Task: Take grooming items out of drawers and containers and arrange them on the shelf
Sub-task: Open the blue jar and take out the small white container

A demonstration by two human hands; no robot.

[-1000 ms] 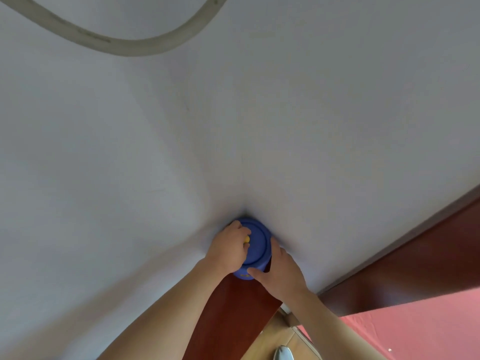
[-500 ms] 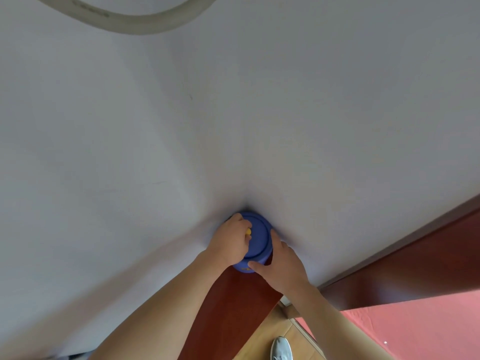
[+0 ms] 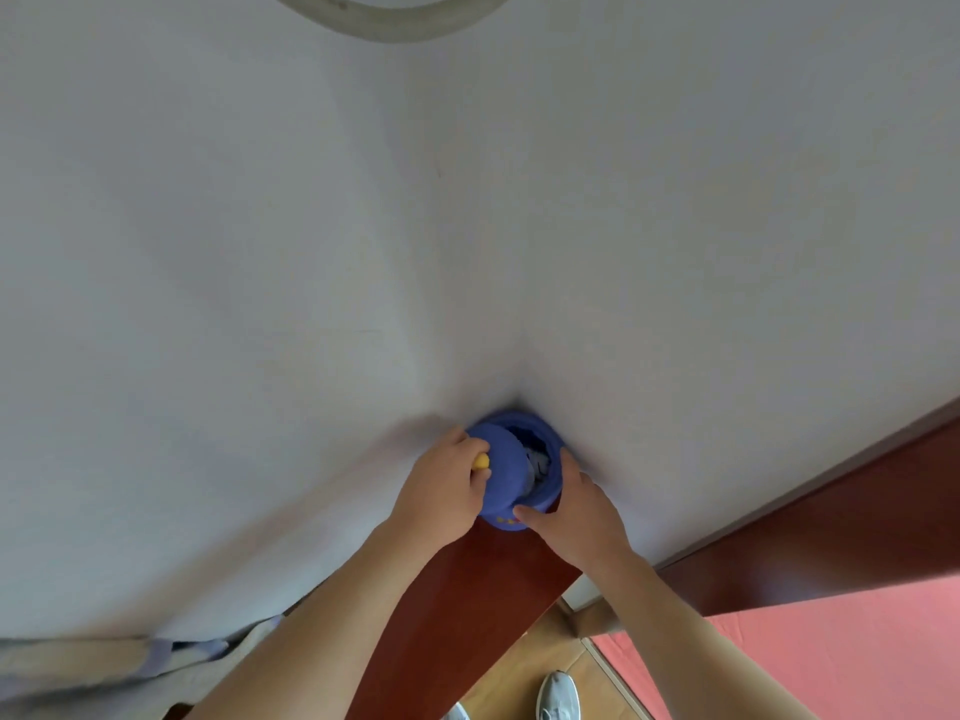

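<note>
A person's two hands work at a round blue container (image 3: 551, 495) that stands at the far end of a narrow red-brown wooden shelf (image 3: 467, 615), pushed into the corner where two white walls (image 3: 311, 252) meet. The left hand (image 3: 441, 491) grips the blue lid (image 3: 503, 478), fingers curled round its small yellow knob (image 3: 481, 462). The lid is tilted up and drawn off toward the left edge of the shelf, leaving the container's mouth open on its right side. The right hand (image 3: 576, 511) grasps the container's body from the right, thumb laid across the front wall just above a row of small yellow marks (image 3: 506, 521) and fingers wrapped behind the rim. Inside the opening lie pale, whitish contents (image 3: 540, 462), too small and shaded to identify. Both bare forearms reach up from the bottom of the view, crossing above the near end of the shelf.

A pale curved hose (image 3: 395, 28) arcs across the wall at the top. A dark red-brown wooden board (image 3: 831, 517) runs along the foot of the right-hand wall, beyond the shelf's right edge. Below it spreads a pink-red surface (image 3: 831, 657). A light grey shoe (image 3: 558, 693) rests on a wood-coloured floor (image 3: 519, 683) beneath the near end of the shelf. A crumpled beige cloth (image 3: 104, 667) lies against the base of the left wall, left of the shelf.
</note>
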